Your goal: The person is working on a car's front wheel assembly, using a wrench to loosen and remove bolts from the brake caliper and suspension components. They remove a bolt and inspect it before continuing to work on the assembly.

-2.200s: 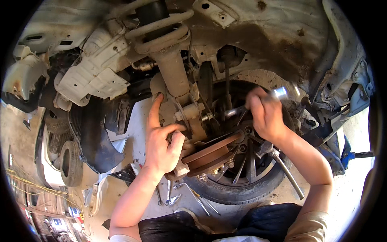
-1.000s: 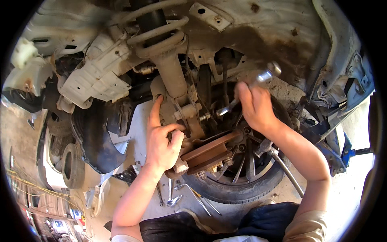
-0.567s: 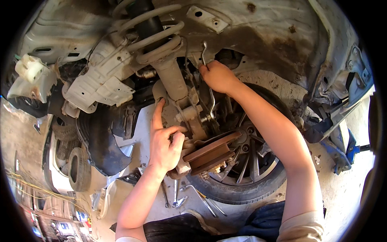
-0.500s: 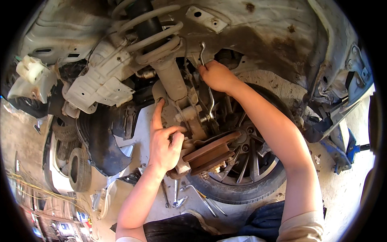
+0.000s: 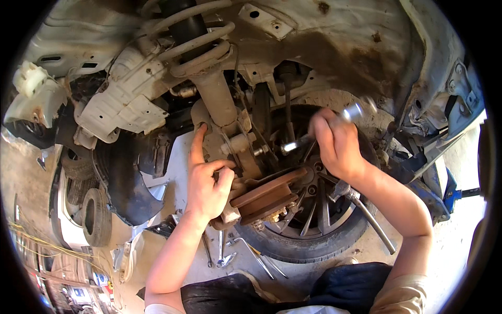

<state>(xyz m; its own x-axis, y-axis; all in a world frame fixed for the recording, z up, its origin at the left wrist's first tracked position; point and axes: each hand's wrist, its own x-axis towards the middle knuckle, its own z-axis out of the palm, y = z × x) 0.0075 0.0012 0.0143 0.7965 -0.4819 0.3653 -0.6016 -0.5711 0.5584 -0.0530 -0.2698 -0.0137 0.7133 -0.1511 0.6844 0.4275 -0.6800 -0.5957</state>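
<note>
rusty wheel well over dusty concrete floor; right hand fingers gripping a wrench, left hand half-curled against knuckle

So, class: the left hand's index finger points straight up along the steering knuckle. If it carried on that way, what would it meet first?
Probably the lower end of the strut, just above the fingertip of the left hand. Depth is unclear, so it might pass in front.
</note>
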